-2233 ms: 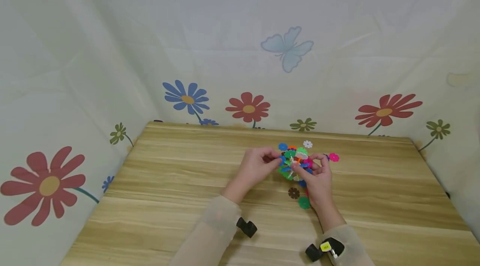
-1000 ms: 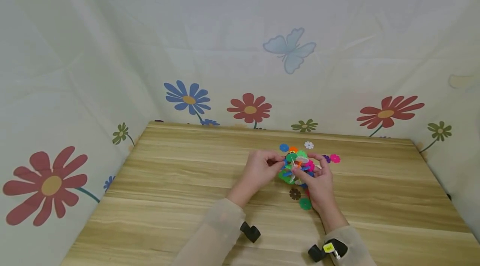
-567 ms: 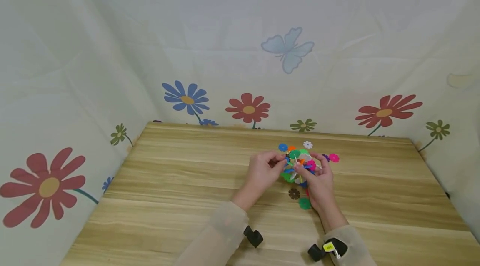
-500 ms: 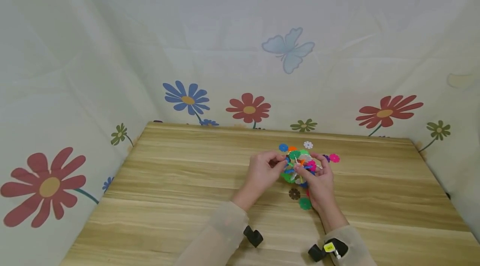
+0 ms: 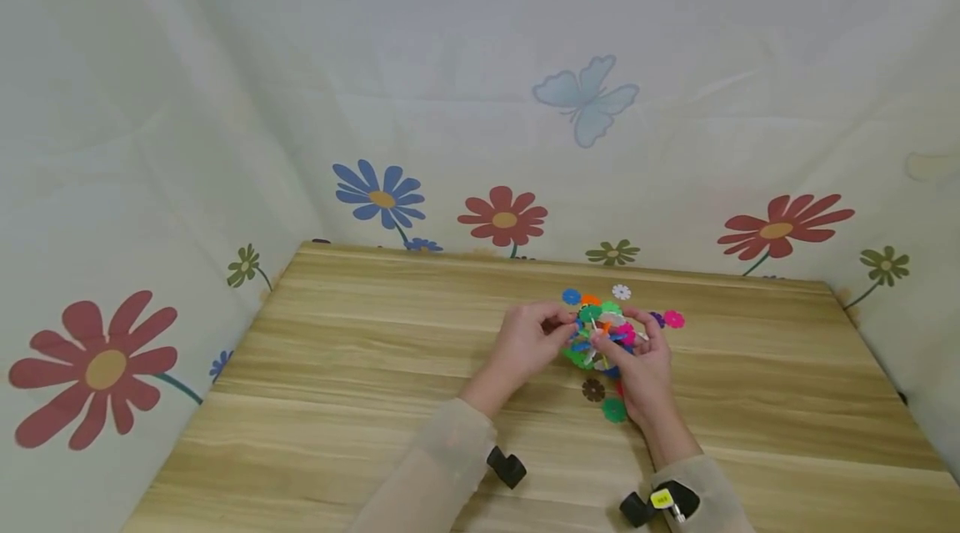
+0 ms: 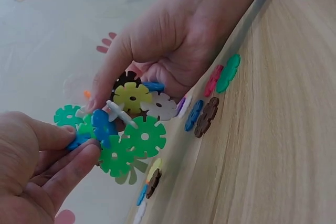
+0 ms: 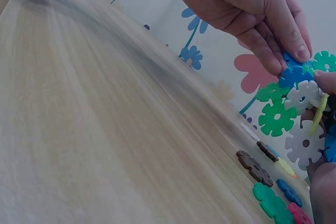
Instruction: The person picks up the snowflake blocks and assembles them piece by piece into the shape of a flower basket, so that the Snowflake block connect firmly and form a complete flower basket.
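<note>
A rounded cluster of interlocked, notched flower-shaped plastic discs [image 6: 146,148] in green, blue, yellow, white and other colours is held up over the table. My right hand [image 5: 647,366] grips it from the right, thumb across the near side and fingers bent behind. From the left, my left hand [image 5: 521,341] pinches a blue disc [image 6: 80,141] between thumb and fingertips, right at the cluster's edge. In the right wrist view that blue disc [image 7: 291,60] overlaps another blue disc [image 7: 295,78] of the cluster. Part of the cluster is hidden behind the right hand.
Loose discs lie on the wooden table [image 5: 360,349] around the cluster: brown [image 5: 593,389] and green [image 5: 614,409] on the near side, blue [image 5: 572,297], orange [image 5: 591,299] and white [image 5: 621,292] behind, pink [image 5: 674,319] to the right. A flower-printed curtain [image 5: 420,99] borders the table.
My left hand has come slightly lower and closer to my right hand, still pinching at the cluster's left. The cluster has turned a little. The loose discs lie as before.
</note>
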Demonstrator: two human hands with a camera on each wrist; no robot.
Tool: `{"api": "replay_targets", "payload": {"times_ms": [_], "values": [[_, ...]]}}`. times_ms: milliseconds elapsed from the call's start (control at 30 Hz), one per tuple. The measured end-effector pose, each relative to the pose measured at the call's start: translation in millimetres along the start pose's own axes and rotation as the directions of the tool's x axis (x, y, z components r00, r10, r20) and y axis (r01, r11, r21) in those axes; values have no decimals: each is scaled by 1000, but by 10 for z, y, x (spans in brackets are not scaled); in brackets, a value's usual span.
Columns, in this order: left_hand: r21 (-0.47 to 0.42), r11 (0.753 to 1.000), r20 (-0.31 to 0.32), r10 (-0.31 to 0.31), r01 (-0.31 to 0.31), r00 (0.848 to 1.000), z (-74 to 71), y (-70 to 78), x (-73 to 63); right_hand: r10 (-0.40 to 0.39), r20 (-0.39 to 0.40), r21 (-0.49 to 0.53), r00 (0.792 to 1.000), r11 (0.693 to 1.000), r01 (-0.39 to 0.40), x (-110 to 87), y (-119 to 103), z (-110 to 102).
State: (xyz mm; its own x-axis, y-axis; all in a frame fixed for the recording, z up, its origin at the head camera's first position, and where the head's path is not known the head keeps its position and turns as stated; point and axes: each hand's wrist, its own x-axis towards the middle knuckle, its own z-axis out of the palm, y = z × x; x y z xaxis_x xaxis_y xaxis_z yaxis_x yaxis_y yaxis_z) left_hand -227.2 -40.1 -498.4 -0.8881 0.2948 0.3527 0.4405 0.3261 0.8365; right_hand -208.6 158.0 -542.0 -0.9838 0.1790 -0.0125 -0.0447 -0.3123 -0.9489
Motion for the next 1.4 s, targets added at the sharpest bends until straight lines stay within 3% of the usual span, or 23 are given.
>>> {"api": "replay_targets", "payload": {"times_ms": [233, 433, 633, 800, 933, 1033, 1200, 1300, 1333, 1400], "values": [[-9, 1000, 21, 5, -5, 1000, -27, 5, 29, -30, 35, 2, 999, 1000, 30, -6, -15, 6], [-11, 1000, -26, -6, 6, 1000, -69, 1, 42, -81, 91, -44, 993, 995, 85, -8, 11, 12], [29, 999, -54, 47, -46, 997, -66, 5, 51, -101, 203, -55, 974, 992, 115, -4, 49, -14], [58, 991, -39, 120, -118, 992, -32, 26, 46, -77, 265, -102, 961, 989, 107, -3, 63, -43], [60, 988, -24, 142, -141, 990, -17, 40, 37, -71, 253, -147, 965, 983, 111, -6, 62, -42], [50, 989, -48, 138, -136, 989, -19, -6, 45, -88, 226, -152, 970, 981, 124, 11, 54, -42], [16, 998, -104, 55, -54, 993, -30, -107, 62, -110, 113, -36, 987, 993, 115, 82, 2, -131], [11, 999, 12, -42, 42, 999, -12, -150, 45, -122, 44, 94, 992, 989, 117, 132, -51, -225], [21, 998, 80, -67, 66, 994, 5, -166, 36, -121, 28, 127, 992, 985, 117, 145, -70, -258], [68, 994, 225, -104, 91, 969, 55, -201, 12, -113, 2, 184, 994, 977, 111, 164, -107, -313]]}}
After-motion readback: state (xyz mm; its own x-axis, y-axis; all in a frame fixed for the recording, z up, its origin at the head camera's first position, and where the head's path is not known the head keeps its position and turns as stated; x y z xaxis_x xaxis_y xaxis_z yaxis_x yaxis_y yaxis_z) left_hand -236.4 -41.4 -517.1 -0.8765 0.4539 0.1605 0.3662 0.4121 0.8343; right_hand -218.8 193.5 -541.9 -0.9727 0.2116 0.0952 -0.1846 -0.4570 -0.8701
